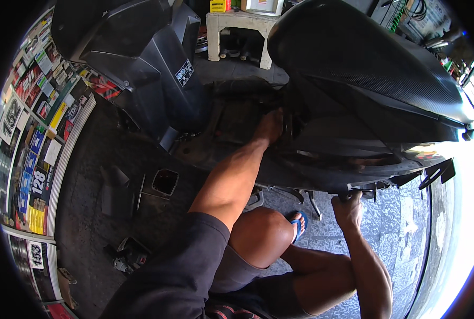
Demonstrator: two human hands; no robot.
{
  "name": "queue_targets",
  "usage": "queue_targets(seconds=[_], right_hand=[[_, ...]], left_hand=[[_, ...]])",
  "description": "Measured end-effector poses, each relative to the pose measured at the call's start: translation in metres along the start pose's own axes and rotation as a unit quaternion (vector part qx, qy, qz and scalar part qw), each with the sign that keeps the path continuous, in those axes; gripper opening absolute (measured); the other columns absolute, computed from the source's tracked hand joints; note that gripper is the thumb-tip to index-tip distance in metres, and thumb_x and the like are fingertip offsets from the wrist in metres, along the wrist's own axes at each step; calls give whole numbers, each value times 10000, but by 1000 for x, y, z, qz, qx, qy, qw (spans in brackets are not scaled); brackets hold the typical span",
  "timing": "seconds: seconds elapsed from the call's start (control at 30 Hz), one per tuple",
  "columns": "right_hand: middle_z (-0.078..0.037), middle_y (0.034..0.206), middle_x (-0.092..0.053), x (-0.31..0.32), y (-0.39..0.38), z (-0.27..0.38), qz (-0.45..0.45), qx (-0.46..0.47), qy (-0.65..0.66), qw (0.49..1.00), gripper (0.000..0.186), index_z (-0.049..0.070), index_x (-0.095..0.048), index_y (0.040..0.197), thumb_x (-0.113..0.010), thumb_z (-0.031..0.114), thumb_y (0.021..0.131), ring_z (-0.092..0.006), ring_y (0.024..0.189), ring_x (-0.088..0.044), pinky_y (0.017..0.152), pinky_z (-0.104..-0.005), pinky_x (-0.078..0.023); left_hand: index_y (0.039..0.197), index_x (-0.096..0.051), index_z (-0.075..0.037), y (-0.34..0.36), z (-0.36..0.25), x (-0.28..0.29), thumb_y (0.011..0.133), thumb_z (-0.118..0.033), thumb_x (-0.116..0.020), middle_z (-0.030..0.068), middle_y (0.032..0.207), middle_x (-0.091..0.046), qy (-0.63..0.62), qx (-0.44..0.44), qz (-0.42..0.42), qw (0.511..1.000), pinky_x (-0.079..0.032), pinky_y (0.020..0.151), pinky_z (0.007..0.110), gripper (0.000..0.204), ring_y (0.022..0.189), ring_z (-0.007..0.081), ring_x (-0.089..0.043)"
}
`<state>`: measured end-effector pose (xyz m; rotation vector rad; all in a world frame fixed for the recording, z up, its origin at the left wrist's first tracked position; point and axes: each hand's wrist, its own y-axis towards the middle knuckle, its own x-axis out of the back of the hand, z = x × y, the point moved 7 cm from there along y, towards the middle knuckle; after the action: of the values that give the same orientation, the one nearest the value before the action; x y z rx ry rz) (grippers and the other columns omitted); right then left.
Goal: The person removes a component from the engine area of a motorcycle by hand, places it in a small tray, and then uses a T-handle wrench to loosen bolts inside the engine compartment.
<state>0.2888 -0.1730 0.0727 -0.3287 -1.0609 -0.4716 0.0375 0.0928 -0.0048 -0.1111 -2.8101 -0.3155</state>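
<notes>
Dark sleeve (186, 258): nearest
Black scooter (327, 125): straight ahead
Left hand (270, 127): mid-scooter, fingers hidden, cannot tell
Right hand (347, 211): under rear, fingers curled, grip unclear
Bent knee (266, 231): blocking some floor (383, 228)
White stool (214, 42): behind scooter
Shelves (70, 154): far left

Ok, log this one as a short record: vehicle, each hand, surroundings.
vehicle: black scooter, its seat at the right of the view
left hand: near the footboard, just ahead of the seat; in shadow, grip unclear
right hand: low on the scooter's side, at a dark part; grip unclear
stool: white, beyond the scooter, yellow box on top
left edge: shelves with many packages
floor: loose dark panel, at left
</notes>
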Motion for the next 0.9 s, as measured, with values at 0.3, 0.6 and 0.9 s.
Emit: queue_targets(seconds=[0.3, 0.6, 0.9], right_hand=[[-321, 954, -669, 4, -2, 3, -9, 1, 4, 1000, 506, -50, -435, 1115, -649, 225, 748, -498, 948, -636, 858, -515, -485], [-327, 949, -666, 0, 1, -4, -7, -1, 1, 1000, 521, -52, -431, 1125, -656, 226, 747, -508, 942, -631, 864, -516, -483], [-321, 953, -670, 0, 1, -1, -4, 6, 14, 1000, 550, -49, -423, 1170, -652, 222, 749, -505, 939, -639, 862, -509, -487]], left_hand=[[1036, -657, 33, -2, -7, 5, 1043, -421, -310, 286, 1041, -667, 3, -6, -36, 999, -451, 895, 462, 571, 1075, 441, -619], [1153, -640, 13, -1, -4, 0, 1029, -444, -286, 288, 1178, -622, -6, 36, 17, 999, -425, 990, 489, 591, 1196, 458, -526], [1169, -640, 8, 1, 3, -3, 1027, -451, -284, 283, 1195, -617, -13, 47, 20, 999, -425, 999, 482, 598, 1201, 456, -524]])
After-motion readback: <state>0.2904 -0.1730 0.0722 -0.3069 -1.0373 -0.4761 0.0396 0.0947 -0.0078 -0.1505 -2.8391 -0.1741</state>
